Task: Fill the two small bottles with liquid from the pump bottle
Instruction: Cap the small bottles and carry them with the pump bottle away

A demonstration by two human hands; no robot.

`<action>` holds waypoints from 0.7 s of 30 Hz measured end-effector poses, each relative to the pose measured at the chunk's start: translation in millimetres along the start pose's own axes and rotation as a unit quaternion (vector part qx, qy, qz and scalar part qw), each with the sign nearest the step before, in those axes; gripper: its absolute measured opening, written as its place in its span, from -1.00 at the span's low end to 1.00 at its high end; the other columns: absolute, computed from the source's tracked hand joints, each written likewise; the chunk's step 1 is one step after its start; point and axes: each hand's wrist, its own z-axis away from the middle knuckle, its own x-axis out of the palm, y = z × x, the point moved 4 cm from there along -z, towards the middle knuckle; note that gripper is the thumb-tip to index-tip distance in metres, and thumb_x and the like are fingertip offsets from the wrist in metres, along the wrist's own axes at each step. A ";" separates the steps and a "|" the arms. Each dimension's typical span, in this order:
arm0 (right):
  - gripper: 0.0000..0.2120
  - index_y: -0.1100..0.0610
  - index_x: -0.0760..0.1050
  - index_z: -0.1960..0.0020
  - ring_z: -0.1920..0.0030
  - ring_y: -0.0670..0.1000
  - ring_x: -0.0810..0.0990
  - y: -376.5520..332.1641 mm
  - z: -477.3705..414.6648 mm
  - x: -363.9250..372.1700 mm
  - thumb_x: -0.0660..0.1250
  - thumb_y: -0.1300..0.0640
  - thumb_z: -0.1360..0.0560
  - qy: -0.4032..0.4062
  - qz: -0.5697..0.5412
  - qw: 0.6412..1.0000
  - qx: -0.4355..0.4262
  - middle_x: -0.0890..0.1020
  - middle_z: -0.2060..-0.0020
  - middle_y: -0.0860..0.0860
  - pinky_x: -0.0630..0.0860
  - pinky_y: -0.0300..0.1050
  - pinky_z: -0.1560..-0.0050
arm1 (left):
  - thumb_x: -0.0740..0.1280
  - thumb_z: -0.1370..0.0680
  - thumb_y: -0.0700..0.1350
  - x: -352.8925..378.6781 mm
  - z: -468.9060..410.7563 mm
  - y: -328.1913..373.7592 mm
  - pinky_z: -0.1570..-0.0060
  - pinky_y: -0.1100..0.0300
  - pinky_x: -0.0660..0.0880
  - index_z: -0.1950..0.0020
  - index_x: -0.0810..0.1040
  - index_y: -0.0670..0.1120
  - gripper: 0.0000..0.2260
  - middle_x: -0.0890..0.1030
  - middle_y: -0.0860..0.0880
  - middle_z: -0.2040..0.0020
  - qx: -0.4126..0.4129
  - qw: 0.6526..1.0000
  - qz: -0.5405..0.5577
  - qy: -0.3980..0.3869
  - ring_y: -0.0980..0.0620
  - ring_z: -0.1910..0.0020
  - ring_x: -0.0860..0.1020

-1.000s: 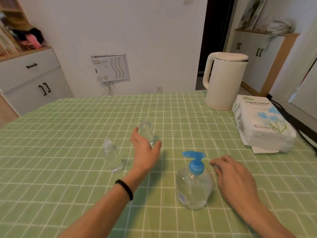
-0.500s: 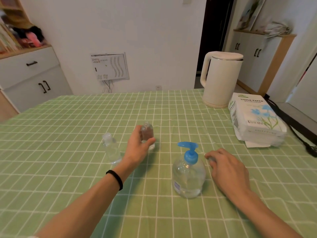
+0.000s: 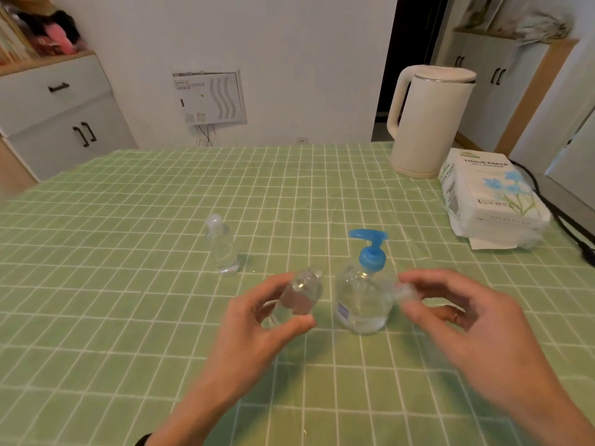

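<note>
Left hand (image 3: 254,320) grips one small bottle (image 3: 301,294), tilted and off the worktop (image 3: 128,284), just left of the pump bottle (image 3: 363,300). Right hand (image 3: 467,320) pinches something small, clear and blurred, perhaps a cap (image 3: 406,292), just right of it. Other small bottle (image 3: 222,246) stands upright, farther left.

The light was bright, soft and even, casting only faint shadows on the tablecloth (image 3: 128,220). Motion blur smeared the held small bottle (image 3: 301,292) and cap (image 3: 406,291). Grid lines bowed toward the frame edges.
</note>
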 end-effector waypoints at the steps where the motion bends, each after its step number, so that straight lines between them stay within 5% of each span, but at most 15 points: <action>1: -0.74 -0.22 0.68 -0.09 -0.01 -0.11 0.70 -9.9 4.4 5.9 0.50 -0.07 -0.40 -0.019 -0.005 1.000 -0.011 0.73 -0.01 -0.16 0.60 -0.30 0.06 | 0.60 -0.38 0.05 4.5 3.8 -1.0 -0.26 0.34 0.51 -0.24 0.65 0.29 -0.56 0.71 0.24 -0.19 0.000 1.000 -0.003 -0.005 0.19 -0.22 0.65; 8: -0.67 -0.13 0.70 -0.10 -0.01 -0.10 0.69 -32.8 6.7 24.8 0.54 0.20 -0.43 -0.062 0.056 0.993 -0.085 0.71 -0.01 -0.26 0.55 -0.41 0.04 | 0.63 -0.41 -0.12 21.7 19.5 -4.8 -0.32 0.04 0.53 -0.28 0.66 0.14 -0.53 0.70 0.24 -0.20 -0.012 0.998 -0.058 -0.029 0.16 -0.23 0.64; 17: -0.74 -0.08 0.71 -0.14 -0.01 -0.20 0.68 -42.3 5.0 29.6 0.53 0.13 -0.47 -0.125 0.126 0.974 -0.141 0.70 -0.03 -0.31 0.56 -0.35 0.00 | 0.63 -0.41 -0.05 24.1 25.3 -3.4 -0.26 0.20 0.51 -0.30 0.66 0.12 -0.53 0.70 0.21 -0.17 0.003 0.996 -0.084 -0.041 0.14 -0.22 0.64; 21: -0.75 -0.08 0.70 -0.08 0.13 -0.24 0.65 -46.7 2.3 31.4 0.47 -0.15 -0.47 -0.155 0.212 0.952 -0.155 0.68 0.14 -0.31 0.57 -0.29 0.13 | 0.63 -0.41 -0.06 26.1 26.9 -3.5 -0.26 0.19 0.50 -0.30 0.66 0.15 -0.53 0.71 0.21 -0.15 -0.002 0.996 -0.077 -0.049 0.15 -0.20 0.64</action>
